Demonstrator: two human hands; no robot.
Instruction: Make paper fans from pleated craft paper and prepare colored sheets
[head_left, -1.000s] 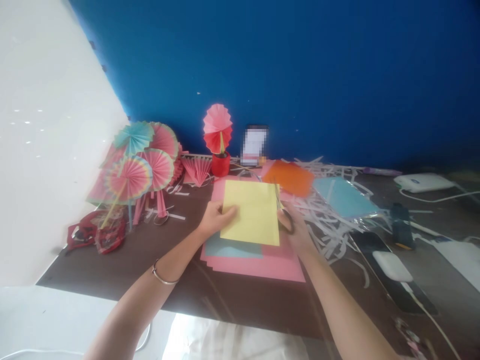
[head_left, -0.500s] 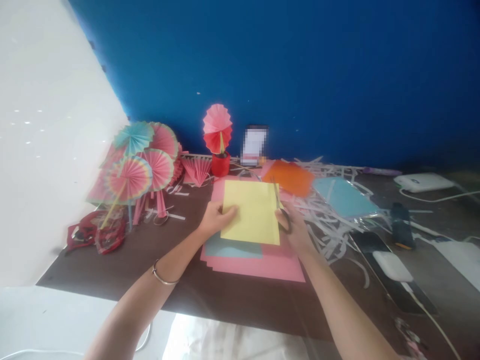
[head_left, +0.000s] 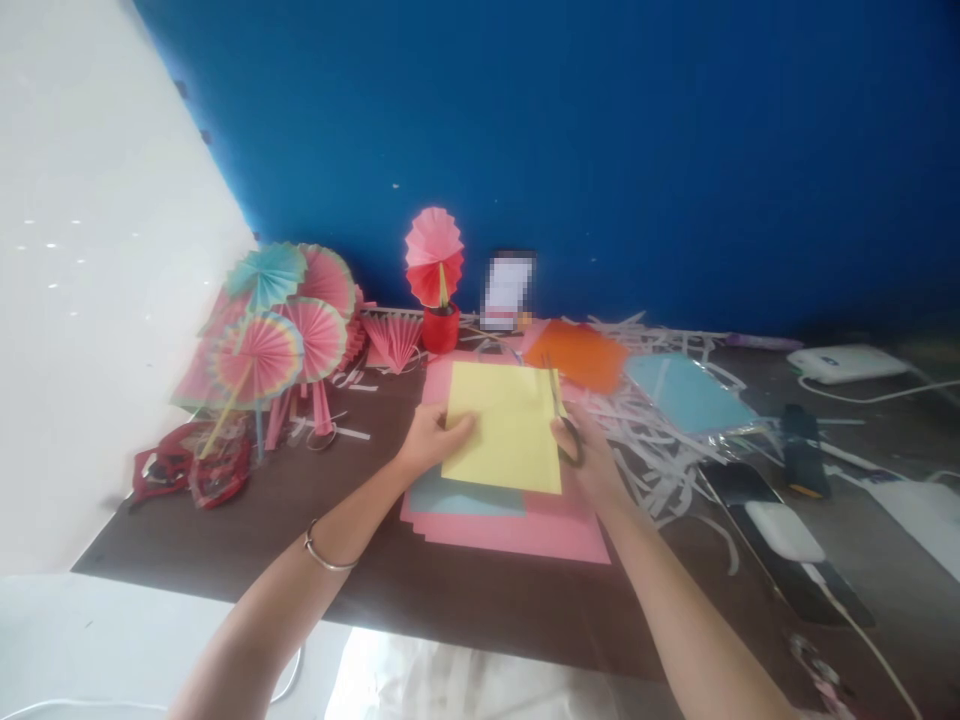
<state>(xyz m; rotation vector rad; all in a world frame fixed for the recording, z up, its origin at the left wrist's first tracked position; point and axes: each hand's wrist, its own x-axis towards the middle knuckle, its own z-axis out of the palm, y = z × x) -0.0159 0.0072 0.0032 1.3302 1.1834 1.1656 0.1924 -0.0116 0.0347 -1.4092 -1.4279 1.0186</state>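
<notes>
A yellow sheet of paper [head_left: 502, 425] is held between my two hands, above a blue sheet [head_left: 465, 498] and larger pink paper [head_left: 517, 540] on the table. My left hand [head_left: 435, 440] is closed on its left edge, the thumb lying on top. At the right edge, my right hand [head_left: 585, 445] is closed around scissors [head_left: 571, 440], whose dark handle loop shows by the fingers. The scissor blades point away from me along the paper's right margin. The right fingertips are partly hidden, so I cannot tell whether they also pinch the paper.
Folded paper fans [head_left: 259, 360] stand at the left, and a red pot [head_left: 441, 328] holds another at the back. Orange paper [head_left: 581, 358], white paper strips [head_left: 660, 470] and a blue packet [head_left: 686, 395] lie to the right, near a phone [head_left: 825, 590] under a white device [head_left: 784, 530].
The yellow sheet's near right corner has shifted very slightly toward me and to the right. Both hands stay almost where they were, with the scissors still in my right hand.
</notes>
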